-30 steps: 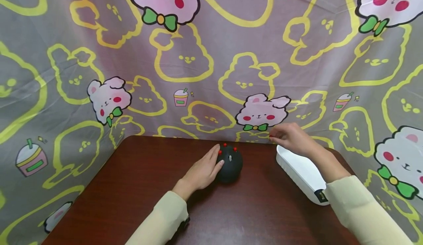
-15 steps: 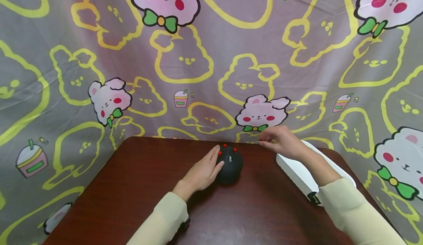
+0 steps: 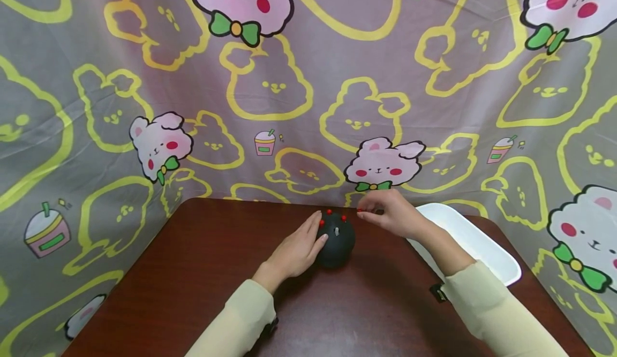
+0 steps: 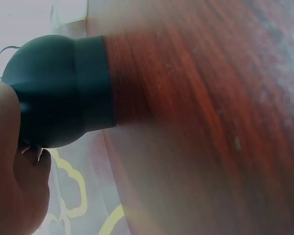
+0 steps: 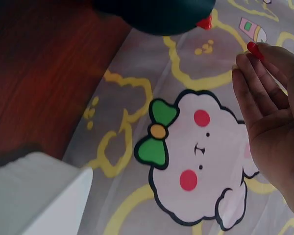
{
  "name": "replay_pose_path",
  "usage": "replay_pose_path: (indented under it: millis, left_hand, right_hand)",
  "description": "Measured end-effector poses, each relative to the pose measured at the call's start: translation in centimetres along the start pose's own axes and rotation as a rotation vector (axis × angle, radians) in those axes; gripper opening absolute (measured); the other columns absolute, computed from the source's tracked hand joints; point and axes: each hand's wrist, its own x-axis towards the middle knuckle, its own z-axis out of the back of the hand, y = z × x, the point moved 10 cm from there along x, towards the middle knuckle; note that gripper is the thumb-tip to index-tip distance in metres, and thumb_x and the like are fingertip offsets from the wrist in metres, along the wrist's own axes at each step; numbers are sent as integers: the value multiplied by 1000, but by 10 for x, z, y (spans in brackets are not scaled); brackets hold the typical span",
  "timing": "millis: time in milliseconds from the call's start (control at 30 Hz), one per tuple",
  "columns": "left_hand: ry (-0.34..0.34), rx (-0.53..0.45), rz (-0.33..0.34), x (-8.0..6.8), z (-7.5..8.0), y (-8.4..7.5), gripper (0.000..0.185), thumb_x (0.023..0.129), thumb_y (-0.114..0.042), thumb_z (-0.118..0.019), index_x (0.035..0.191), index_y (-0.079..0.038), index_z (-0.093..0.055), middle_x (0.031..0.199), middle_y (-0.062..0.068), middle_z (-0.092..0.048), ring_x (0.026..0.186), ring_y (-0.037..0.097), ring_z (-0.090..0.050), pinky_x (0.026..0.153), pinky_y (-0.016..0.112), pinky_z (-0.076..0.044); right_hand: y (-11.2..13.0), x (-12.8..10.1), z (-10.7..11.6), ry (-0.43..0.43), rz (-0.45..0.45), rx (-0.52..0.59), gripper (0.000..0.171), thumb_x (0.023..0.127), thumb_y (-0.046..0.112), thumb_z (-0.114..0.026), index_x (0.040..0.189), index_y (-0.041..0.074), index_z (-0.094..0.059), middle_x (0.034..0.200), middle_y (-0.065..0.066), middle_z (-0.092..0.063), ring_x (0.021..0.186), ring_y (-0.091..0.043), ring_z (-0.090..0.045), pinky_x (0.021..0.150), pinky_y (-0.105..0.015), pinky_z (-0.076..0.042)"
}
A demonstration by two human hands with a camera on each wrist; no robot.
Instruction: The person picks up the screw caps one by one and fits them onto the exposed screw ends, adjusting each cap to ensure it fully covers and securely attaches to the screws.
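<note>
A round black ball [image 3: 336, 242] with several red-headed pins [image 3: 329, 212] stuck in its top stands on the dark brown table [image 3: 193, 271]. My left hand [image 3: 314, 232] lies flat against the ball's left side, fingers straight; the left wrist view shows the ball [image 4: 63, 93] close up beside that hand [image 4: 10, 161]. My right hand [image 3: 363, 213] hovers just right of the ball's top and pinches a small red-headed pin [image 3: 360, 215] at its fingertips. In the right wrist view the red pin head [image 5: 253, 49] sits at the fingertips, near the ball [image 5: 157, 14].
A white rectangular tray [image 3: 477, 242] lies on the table's right side, behind my right forearm. A cartoon-printed cloth [image 3: 289, 89] hangs behind and around the table. Bare wood spreads to the left and front.
My right hand has moved left from over the white tray to just beside the top of the ball, still pinching the red pin. The left hand and ball have stayed put.
</note>
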Motion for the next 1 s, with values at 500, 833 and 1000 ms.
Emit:
replay_pose_path:
  millis: [500, 833, 1000]
  left_hand:
    - [1, -19, 18, 1, -2, 3, 73, 110, -53, -33, 164, -7, -18, 170, 9, -21, 154, 20, -27, 122, 39, -29]
    - [4, -23, 17, 1, -2, 3, 73, 110, -53, -32, 164, -7, -18, 170, 9, -21, 154, 20, -26, 122, 39, -29]
    - [-3, -24, 12, 1, -2, 3, 73, 110, -54, -30, 164, -7, -18, 170, 9, -21, 153, 20, -27, 122, 39, -30]
  right_hand:
    - [7, 7, -35, 50, -6, 57, 12, 88, 9, -82, 99, 10, -77, 88, 9, -72, 77, -6, -65, 70, -29, -59]
    - [8, 11, -49, 60, 1, 59, 12, 89, 9, -81, 100, 7, -76, 87, 5, -71, 75, -8, -64, 69, -33, -59]
    - [8, 11, -54, 66, 6, 62, 13, 89, 9, -80, 101, 8, -76, 88, 6, -71, 77, -7, -64, 69, -31, -58]
